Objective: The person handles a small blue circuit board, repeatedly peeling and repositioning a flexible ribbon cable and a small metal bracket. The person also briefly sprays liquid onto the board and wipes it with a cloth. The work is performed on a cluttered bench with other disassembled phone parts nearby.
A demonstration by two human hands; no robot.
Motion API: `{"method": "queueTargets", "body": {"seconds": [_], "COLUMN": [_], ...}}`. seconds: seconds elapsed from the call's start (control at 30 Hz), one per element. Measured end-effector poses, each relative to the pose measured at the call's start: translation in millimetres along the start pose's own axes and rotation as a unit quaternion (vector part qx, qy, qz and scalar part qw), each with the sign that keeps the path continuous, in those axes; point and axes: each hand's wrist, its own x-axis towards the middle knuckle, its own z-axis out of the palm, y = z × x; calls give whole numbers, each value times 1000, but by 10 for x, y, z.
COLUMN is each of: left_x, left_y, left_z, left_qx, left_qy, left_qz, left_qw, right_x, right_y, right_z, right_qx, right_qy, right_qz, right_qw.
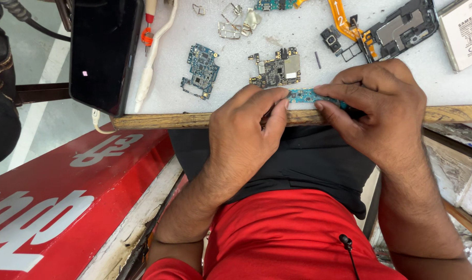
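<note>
While the small blue circuit board (304, 95) lies thin and flat at the desk's (158, 120) front edge, the left hand (246, 136) and right hand (377, 110) curl over it, fingers (280, 115) pinching its two ends.

Count, bench top:
- circuit boards, loose: 3: blue board (199, 70), grey-gold board (276, 68), small blue strip board (307, 95) pinched between hands
- hands: 2: left hand (246, 136), right hand (381, 111)
- dark phone (103, 52): 1
- orange flex ribbon (341, 19): 1
- white battery (462, 32): 1

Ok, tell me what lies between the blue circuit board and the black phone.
Head view: a white cable lies between the blue circuit board and black phone.
</note>
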Motion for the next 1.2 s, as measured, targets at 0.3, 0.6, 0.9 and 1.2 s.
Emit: {"method": "queueTargets", "body": {"seconds": [0.3,0.6,0.9,1.2], "left_x": [36,54,40,44], "left_y": [-26,-61,-75,-86], "left_z": [-11,-29,-24,-38], "left_qx": [-14,-16,-18,-13], "left_qy": [-10,-28,-30,-25], "left_qz": [-10,-4,-7,-2], "left_qw": [1000,999,999,1000], "right_x": [-14,-32,-41,-27], "right_y": [18,44,38,14], "right_z": [39,67,82,94], "right_qx": [-3,-5,4,11], "right_qy": [-4,-5,-7,-7], "right_qz": [-4,-8,-5,-1], "right_qw": [1000,1000,1000,1000]}}
